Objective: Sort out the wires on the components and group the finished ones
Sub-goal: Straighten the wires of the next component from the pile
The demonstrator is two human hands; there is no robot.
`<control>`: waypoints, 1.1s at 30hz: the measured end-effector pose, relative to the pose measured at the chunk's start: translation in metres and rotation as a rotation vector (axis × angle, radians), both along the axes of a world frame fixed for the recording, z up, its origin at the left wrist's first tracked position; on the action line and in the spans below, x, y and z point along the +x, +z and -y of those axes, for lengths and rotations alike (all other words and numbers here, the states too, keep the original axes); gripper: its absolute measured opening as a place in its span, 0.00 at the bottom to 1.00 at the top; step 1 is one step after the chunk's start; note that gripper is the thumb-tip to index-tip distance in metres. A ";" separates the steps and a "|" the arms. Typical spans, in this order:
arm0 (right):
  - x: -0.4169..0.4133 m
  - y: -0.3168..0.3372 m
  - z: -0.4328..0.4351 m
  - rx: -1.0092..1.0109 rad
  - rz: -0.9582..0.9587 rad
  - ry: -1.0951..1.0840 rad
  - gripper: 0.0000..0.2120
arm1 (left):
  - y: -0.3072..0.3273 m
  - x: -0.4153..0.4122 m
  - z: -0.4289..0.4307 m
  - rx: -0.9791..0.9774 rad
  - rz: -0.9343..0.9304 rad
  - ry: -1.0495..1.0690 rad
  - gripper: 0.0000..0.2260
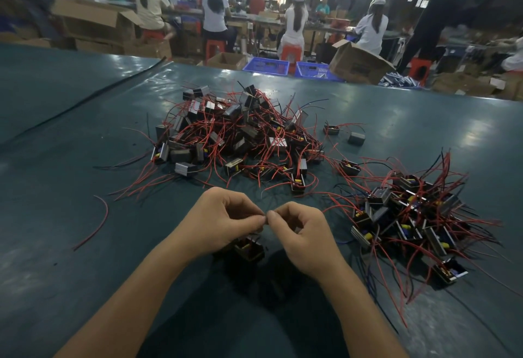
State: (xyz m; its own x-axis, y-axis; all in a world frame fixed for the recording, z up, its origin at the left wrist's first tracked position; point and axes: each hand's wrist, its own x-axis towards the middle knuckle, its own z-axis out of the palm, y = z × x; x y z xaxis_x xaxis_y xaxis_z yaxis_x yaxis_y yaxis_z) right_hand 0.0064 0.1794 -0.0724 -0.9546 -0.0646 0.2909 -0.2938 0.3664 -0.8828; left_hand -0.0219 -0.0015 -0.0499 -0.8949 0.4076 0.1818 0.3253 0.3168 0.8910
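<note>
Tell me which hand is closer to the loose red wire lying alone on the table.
Left. The left hand lies to the right of the loose red wire, apart from it; the right hand is farther right, beyond the left hand.

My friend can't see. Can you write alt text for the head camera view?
The left hand and right hand pinch a wire above a component on a green table. One pile of red-wired components lies ahead, a second pile to the right.
</note>
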 end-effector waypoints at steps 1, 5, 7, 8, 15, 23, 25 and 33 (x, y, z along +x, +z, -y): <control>0.000 0.000 0.000 -0.006 -0.024 -0.004 0.07 | 0.000 -0.001 0.001 0.026 0.011 0.012 0.02; 0.002 0.000 0.001 0.033 -0.186 0.000 0.03 | 0.001 -0.003 0.003 0.121 0.064 0.033 0.05; 0.001 0.000 0.001 0.062 -0.259 -0.003 0.02 | 0.001 -0.004 0.004 0.139 0.096 0.014 0.05; 0.000 0.000 0.001 0.072 -0.275 -0.003 0.02 | 0.001 -0.004 0.005 0.142 0.116 -0.003 0.04; 0.002 0.001 0.001 0.006 -0.141 0.025 0.02 | 0.005 0.000 0.009 0.120 0.179 -0.103 0.03; 0.001 0.003 0.004 -0.067 0.136 0.009 0.10 | 0.000 0.003 0.001 0.022 0.074 -0.061 0.03; 0.001 0.002 0.007 -0.065 0.174 -0.002 0.11 | 0.000 0.003 0.000 0.017 0.055 -0.049 0.04; 0.000 0.002 0.011 -0.177 0.126 -0.053 0.06 | -0.002 0.001 0.002 0.002 0.034 -0.009 0.05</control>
